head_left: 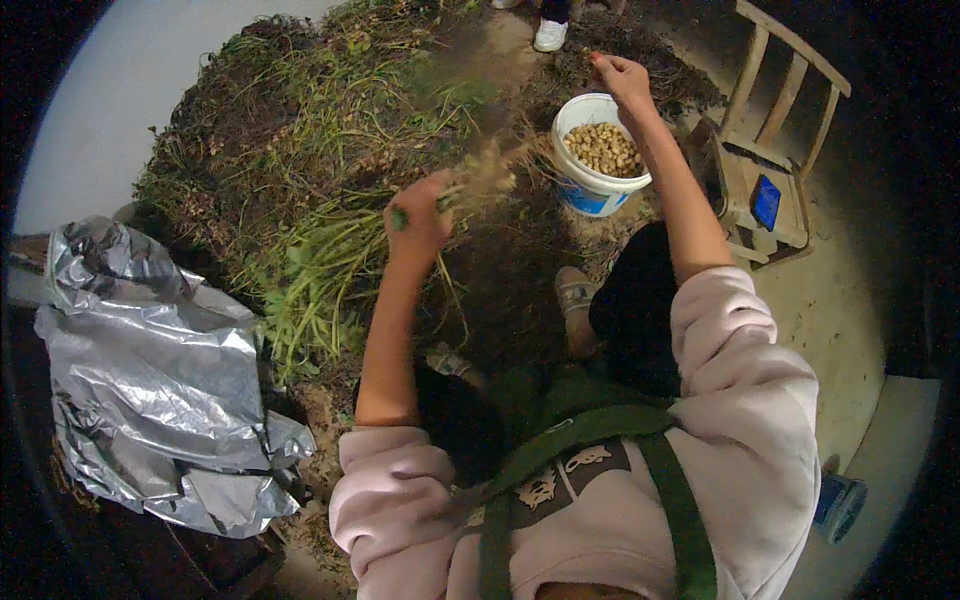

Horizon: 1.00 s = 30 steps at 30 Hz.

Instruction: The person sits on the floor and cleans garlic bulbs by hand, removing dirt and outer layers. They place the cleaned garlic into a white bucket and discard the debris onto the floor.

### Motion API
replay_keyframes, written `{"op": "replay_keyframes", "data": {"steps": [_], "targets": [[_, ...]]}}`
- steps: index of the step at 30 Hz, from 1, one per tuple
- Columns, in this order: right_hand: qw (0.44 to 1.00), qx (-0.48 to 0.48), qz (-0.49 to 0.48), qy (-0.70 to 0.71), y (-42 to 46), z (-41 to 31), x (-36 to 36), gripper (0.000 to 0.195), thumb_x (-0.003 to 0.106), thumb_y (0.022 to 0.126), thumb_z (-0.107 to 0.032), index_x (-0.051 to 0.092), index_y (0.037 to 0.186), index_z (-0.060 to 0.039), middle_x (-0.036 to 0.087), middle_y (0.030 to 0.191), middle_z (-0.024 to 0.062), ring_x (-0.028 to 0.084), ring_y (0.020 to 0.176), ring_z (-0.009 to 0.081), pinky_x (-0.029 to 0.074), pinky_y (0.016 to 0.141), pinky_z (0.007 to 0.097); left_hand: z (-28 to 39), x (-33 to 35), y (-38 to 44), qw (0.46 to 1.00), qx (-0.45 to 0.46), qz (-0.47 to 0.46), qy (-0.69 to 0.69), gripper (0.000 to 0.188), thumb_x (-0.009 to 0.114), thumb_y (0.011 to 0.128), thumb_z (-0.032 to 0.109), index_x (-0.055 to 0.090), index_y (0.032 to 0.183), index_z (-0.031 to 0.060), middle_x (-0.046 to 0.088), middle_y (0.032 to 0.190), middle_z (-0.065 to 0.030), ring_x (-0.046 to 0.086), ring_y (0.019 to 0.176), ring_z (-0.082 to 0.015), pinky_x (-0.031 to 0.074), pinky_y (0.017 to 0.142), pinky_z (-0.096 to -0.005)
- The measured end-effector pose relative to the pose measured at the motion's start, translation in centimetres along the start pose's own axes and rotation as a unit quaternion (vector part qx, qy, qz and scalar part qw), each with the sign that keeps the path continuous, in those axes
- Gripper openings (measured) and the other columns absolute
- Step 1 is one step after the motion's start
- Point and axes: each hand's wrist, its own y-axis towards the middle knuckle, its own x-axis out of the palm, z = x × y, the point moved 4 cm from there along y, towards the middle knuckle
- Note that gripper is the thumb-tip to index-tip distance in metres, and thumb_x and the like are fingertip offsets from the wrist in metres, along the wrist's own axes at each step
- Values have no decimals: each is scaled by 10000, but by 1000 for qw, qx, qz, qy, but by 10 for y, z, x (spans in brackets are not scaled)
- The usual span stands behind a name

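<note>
My left hand (pixel 420 215) is closed around a bunch of uprooted peanut plants (pixel 330 262). The green stems trail to the lower left, and the roots blur on the hand's right side. Raised over the far rim of a white plastic bucket (pixel 592 185), my right hand (pixel 622 79) has its fingertips pinched together at a small reddish thing, too small to name. Inside the bucket lie many peanuts in their shells (pixel 606 150).
A large heap of peanut plants (pixel 300 112) covers the floor ahead. Crumpled silver sheeting (pixel 157 360) lies at left. At right stands a wooden chair (pixel 795 90) with a blue-screened phone (pixel 766 202) on it. Another person's white shoe (pixel 550 35) shows at the top.
</note>
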Motion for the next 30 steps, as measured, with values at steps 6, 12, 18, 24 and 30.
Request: {"op": "replay_keyframes", "data": {"steps": [6,12,18,24,30], "targets": [[949,-66,-59,-303,1,34,5,614,596,781,-462,512,1194,-16,575,1090,209,563,998,295,449,806,376,-32,-23,3,815,-495,-227,-201,589,639,761,459,546,1114,-3,584,1061,-179,555,990,-262,434,829,-372],[926,-242,-265,-116,-54,-23,58,368,508,880,-319,607,856,35,505,591,59,415,555,130,350,520,319,-58,-38,-34,589,-680,-92,-428,609,451,813,602,545,1012,34,553,723,-87,524,593,-186,412,489,-314],[887,-228,-393,-86,-105,-65,94,266,531,803,-240,633,811,6,623,751,174,598,695,265,456,646,361,-41,-47,-24,550,-664,37,-505,453,521,834,499,558,862,48,530,607,-67,457,472,-160,327,426,-302],[865,-218,-445,-72,-130,-97,99,260,538,800,-240,603,696,-11,610,640,108,550,581,202,429,587,360,-38,-42,-5,850,-492,-78,-170,515,684,741,358,553,1020,-54,589,914,-174,558,825,-273,432,727,-398],[875,-99,-474,0,-136,-98,102,304,459,907,-243,604,805,4,619,717,48,590,640,108,460,487,252,-39,-33,-10,924,-368,-98,8,489,757,654,148,550,1055,-41,591,1034,-211,566,986,-345,460,794,-406]]}}
